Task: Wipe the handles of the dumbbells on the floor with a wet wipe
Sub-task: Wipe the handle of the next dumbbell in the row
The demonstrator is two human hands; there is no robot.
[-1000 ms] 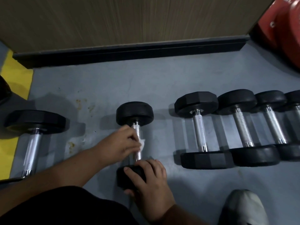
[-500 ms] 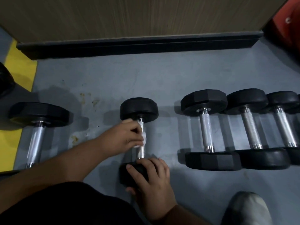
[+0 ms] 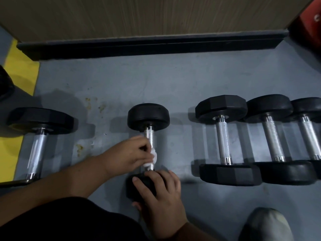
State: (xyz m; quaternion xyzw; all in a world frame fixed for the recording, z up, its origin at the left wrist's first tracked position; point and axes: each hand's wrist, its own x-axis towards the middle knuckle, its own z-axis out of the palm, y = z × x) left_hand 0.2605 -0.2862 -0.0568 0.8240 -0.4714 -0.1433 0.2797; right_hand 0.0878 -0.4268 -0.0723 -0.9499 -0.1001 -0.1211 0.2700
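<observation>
A small black dumbbell (image 3: 148, 117) lies on the grey floor at centre, its knurled chrome handle (image 3: 149, 136) pointing toward me. My left hand (image 3: 128, 154) pinches a white wet wipe (image 3: 153, 158) wrapped around the lower part of that handle. My right hand (image 3: 159, 197) grips the dumbbell's near weight head, which it mostly hides. To the right lie three more dumbbells side by side: a hexagonal one (image 3: 224, 141), a round one (image 3: 272, 140) and one cut off by the frame edge (image 3: 309, 134). A larger dumbbell (image 3: 37, 145) lies to the left.
A wooden wall panel with a black baseboard (image 3: 152, 44) runs across the back. A yellow floor strip (image 3: 15, 94) borders the left. Red weight plates (image 3: 311, 20) stand at the top right. My shoe (image 3: 265, 225) is at the bottom right and my dark-clothed knee (image 3: 69, 221) at the bottom left.
My left hand has slid the wipe down the handle toward the near weight head, baring more of the upper handle. My right hand keeps its grip. The camera has shifted slightly.
</observation>
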